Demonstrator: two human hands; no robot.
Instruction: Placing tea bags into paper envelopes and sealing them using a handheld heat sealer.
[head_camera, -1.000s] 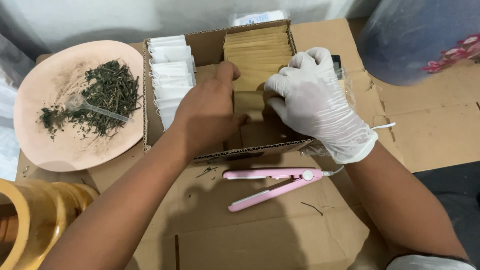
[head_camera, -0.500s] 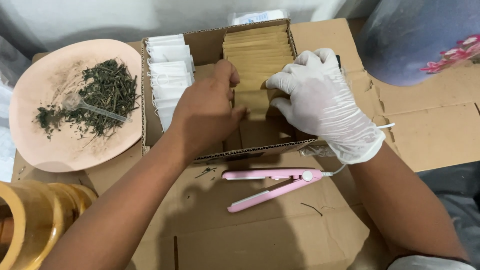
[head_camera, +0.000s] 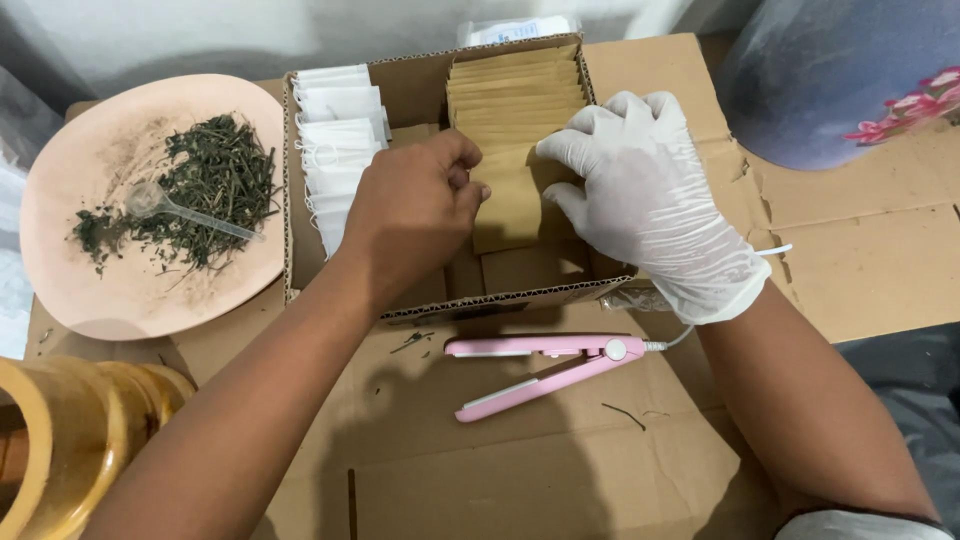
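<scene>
A brown paper envelope (head_camera: 508, 205) stands half lifted out of the row of brown envelopes (head_camera: 515, 95) packed upright along the right side of an open cardboard box (head_camera: 420, 85). The bare left hand (head_camera: 415, 210) pinches its left edge, fingers curled tight around it, while the right hand (head_camera: 645, 195), in a white glove, rests spread-fingered against its right edge and the stack behind, fingers fairly wide. Whether the gloved fingers actually grip the envelope I cannot tell.

In the left half of the same box stands a row of white filter bags (head_camera: 335, 150), just beside the left hand's knuckles. Both forearms reach in over the near box wall from below.

Left of the box sits a pink plate (head_camera: 70, 270) with a heap of dried green herbs (head_camera: 215, 185) and a small clear plastic scoop (head_camera: 165, 205) lying in them. In front of the box, on flattened cardboard (head_camera: 560, 470), lies a pink heat sealer (head_camera: 545, 365), its two arms parted, its white cord running off under the right wrist. A yellow ring-shaped object (head_camera: 60, 450) sits at the lower left corner, and a blue-grey floral container (head_camera: 840, 70) at the upper right.
</scene>
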